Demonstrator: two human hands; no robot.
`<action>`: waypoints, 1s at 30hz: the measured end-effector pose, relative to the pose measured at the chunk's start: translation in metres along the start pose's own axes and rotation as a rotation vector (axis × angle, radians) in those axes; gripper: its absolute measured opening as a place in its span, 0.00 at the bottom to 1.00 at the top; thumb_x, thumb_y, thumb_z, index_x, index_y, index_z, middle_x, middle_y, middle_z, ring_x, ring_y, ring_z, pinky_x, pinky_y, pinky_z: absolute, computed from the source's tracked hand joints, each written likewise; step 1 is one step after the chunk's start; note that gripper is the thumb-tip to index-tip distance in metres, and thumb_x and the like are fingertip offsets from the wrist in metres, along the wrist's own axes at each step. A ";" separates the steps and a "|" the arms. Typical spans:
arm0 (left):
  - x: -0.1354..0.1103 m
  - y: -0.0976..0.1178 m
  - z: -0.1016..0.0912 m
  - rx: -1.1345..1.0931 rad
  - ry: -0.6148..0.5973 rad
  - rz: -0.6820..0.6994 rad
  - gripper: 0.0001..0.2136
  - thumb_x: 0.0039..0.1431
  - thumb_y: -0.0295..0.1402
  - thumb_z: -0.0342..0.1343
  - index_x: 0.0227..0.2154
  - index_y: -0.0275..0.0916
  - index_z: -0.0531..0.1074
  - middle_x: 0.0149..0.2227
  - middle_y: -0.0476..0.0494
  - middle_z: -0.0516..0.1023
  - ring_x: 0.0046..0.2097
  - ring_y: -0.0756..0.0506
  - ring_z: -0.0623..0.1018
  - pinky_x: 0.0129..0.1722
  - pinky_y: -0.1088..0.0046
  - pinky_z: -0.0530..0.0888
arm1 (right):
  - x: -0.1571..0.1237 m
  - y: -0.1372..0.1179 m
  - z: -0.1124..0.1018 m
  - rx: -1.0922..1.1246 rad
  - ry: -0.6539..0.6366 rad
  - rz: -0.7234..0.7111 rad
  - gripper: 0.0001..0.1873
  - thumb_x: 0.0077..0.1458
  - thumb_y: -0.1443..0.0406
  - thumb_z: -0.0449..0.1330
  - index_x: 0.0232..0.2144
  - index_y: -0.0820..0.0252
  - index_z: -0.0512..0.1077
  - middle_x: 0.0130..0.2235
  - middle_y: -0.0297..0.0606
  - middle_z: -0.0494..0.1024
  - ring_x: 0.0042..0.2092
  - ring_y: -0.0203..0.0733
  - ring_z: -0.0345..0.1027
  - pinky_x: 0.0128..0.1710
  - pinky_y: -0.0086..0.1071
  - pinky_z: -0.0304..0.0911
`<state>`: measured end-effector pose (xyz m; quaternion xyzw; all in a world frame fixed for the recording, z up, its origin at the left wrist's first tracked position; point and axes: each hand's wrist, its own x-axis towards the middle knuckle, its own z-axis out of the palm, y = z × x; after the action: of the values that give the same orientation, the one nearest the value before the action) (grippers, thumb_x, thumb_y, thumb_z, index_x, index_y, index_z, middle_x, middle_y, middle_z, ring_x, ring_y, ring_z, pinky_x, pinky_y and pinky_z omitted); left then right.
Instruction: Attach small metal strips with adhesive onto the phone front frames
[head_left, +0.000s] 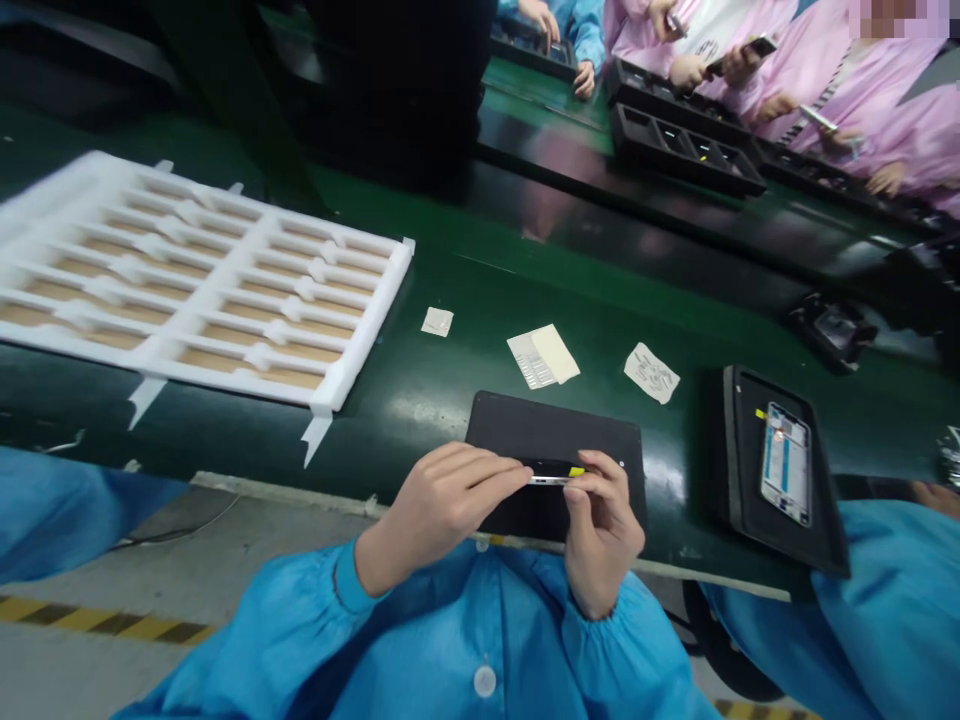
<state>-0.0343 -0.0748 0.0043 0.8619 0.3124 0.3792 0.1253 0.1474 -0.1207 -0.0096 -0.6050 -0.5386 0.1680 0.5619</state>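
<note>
Between my two hands is a phone (551,481), seen edge-on, with a silver side, a dark face and a yellow tab near its right end. My left hand (454,500) grips its left end, fingers laid together along it. At the other end, my right hand (604,520) pinches the phone between thumb and fingers. Beneath both hands lies a black mat (555,425) on the green table. Much of the phone is covered by my fingers.
To the left sits a white foam tray (214,275) with slots. Beyond the mat lie a small paper (437,321), label sheets (544,356) and a used sticker sheet (652,374). A black tray (739,450) at right holds a phone frame (786,463). Co-workers handle phones across the line.
</note>
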 end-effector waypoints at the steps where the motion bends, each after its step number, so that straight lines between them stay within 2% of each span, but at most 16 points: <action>1: 0.000 0.000 0.000 0.000 0.003 0.001 0.09 0.64 0.24 0.53 0.45 0.37 0.73 0.43 0.45 0.83 0.42 0.47 0.81 0.40 0.71 0.76 | -0.001 0.000 0.000 -0.014 -0.008 0.002 0.06 0.58 0.68 0.61 0.29 0.59 0.74 0.45 0.43 0.75 0.49 0.46 0.71 0.44 0.41 0.69; 8: -0.001 -0.001 0.002 -0.004 0.014 0.004 0.09 0.65 0.25 0.53 0.45 0.37 0.73 0.44 0.45 0.82 0.42 0.47 0.81 0.41 0.70 0.76 | -0.003 -0.005 0.003 -0.104 -0.071 -0.012 0.06 0.58 0.67 0.61 0.29 0.59 0.76 0.52 0.45 0.72 0.56 0.50 0.66 0.56 0.50 0.63; 16: -0.003 -0.001 0.002 -0.003 0.017 0.009 0.09 0.65 0.24 0.53 0.45 0.36 0.73 0.43 0.45 0.82 0.42 0.47 0.81 0.40 0.70 0.76 | 0.000 -0.005 0.000 -0.117 -0.119 -0.050 0.05 0.57 0.70 0.62 0.31 0.57 0.76 0.51 0.42 0.73 0.56 0.49 0.66 0.56 0.48 0.62; 22: -0.005 -0.001 0.003 0.008 0.013 0.010 0.09 0.65 0.25 0.53 0.45 0.36 0.73 0.43 0.45 0.82 0.43 0.47 0.81 0.41 0.70 0.76 | -0.002 -0.006 -0.002 -0.154 -0.128 -0.127 0.06 0.56 0.73 0.62 0.34 0.57 0.76 0.52 0.43 0.73 0.54 0.48 0.68 0.53 0.47 0.66; 25: -0.006 -0.001 0.003 0.003 0.004 0.006 0.09 0.65 0.24 0.53 0.46 0.36 0.73 0.44 0.45 0.82 0.43 0.47 0.80 0.42 0.70 0.76 | -0.002 -0.002 -0.003 -0.172 -0.128 -0.221 0.10 0.54 0.75 0.64 0.36 0.57 0.76 0.53 0.43 0.72 0.55 0.49 0.68 0.53 0.50 0.68; 30: -0.004 -0.002 0.002 -0.011 -0.005 0.003 0.09 0.65 0.24 0.53 0.46 0.36 0.73 0.44 0.46 0.82 0.43 0.47 0.80 0.41 0.69 0.76 | 0.000 0.013 -0.006 -0.225 -0.084 -0.577 0.20 0.50 0.80 0.65 0.42 0.57 0.77 0.52 0.42 0.74 0.52 0.49 0.70 0.53 0.56 0.70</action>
<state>-0.0355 -0.0760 -0.0001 0.8628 0.3087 0.3787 0.1301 0.1581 -0.1210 -0.0187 -0.4782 -0.7259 -0.0342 0.4933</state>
